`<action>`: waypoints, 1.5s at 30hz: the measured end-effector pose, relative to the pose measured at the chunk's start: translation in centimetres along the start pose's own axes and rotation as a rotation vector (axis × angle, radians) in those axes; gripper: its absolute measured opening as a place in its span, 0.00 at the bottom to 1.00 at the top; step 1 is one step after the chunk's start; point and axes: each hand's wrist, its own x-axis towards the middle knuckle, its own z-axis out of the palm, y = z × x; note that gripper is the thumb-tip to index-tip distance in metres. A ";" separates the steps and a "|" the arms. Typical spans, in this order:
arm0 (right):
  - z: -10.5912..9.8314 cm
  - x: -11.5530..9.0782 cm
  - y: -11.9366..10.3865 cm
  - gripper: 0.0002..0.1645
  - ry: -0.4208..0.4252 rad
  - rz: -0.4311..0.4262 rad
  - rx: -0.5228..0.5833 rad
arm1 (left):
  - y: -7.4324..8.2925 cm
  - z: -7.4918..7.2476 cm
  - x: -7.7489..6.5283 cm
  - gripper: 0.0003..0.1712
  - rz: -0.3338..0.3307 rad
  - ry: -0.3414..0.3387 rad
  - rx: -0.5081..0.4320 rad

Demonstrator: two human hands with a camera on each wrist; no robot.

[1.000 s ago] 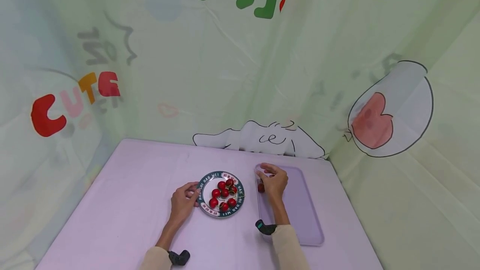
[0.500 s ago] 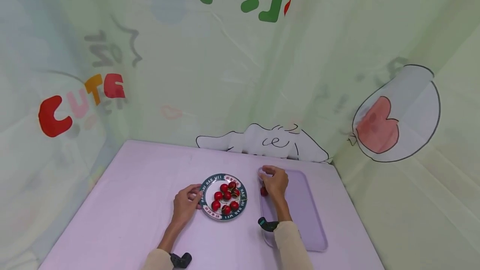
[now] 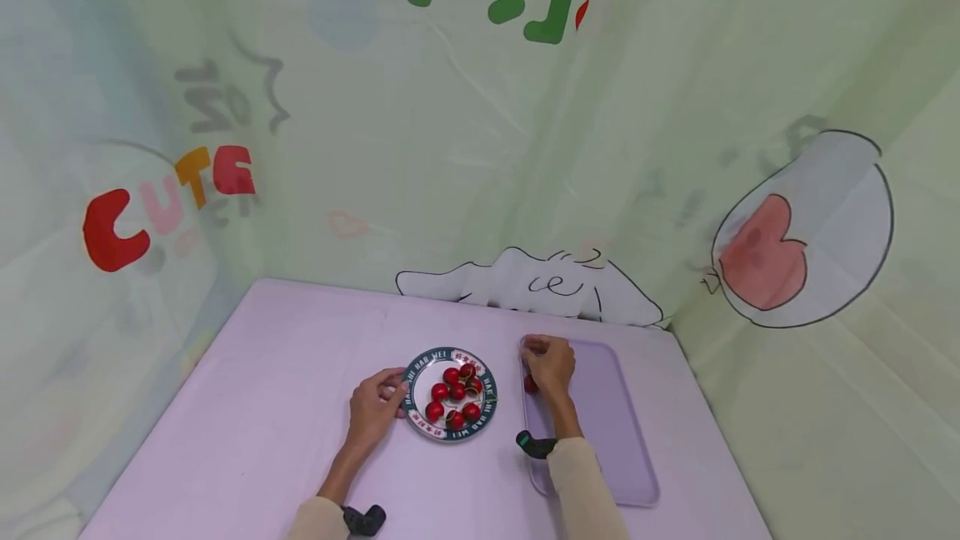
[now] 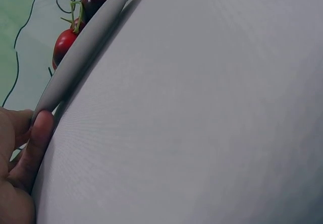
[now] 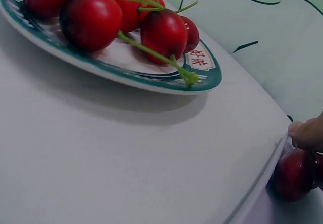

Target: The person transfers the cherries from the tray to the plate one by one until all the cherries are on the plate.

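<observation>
A round plate (image 3: 416, 425) with a dark green lettered rim bears several red cherries (image 5: 91, 21), some with green stems. My left hand (image 3: 372, 411) pinches its left rim; in the left wrist view the fingers (image 4: 43, 125) are at the plate's edge, which tilts across that view. My right hand (image 3: 551, 363) is at the far left corner of a purple tray (image 3: 611, 423), thumb and fingers curled in on a cherry that they mostly hide. Another dark red cherry (image 5: 294, 176) lies just under the fingertips (image 5: 302, 133), against the tray's wall.
The table (image 3: 300, 407) has a pale pinkish cover. Behind it hangs a light green printed curtain (image 3: 420, 148), close to the table's far edge. Black straps with cameras (image 3: 365, 521) sit on both wrists.
My right hand's fingertips have drawn together and lowered slightly at the tray's corner. The left hand keeps its grip on the plate. The head view has shifted a little.
</observation>
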 end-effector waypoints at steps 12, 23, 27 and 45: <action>0.1 -0.3 -0.5 0.09 0.039 0.007 0.006 | -0.1 0.1 0.1 0.19 0.002 0.000 0.014; -0.9 -0.1 -0.2 0.06 0.076 0.016 0.010 | 0.1 0.2 0.1 0.19 0.006 -0.006 0.009; -1.4 -0.2 -0.3 0.06 0.103 -0.018 0.037 | -0.1 0.1 0.1 0.19 0.010 0.004 0.028; -3.9 -2.1 -1.3 0.10 0.206 0.121 0.493 | 0.1 0.1 0.0 0.19 0.018 0.007 0.031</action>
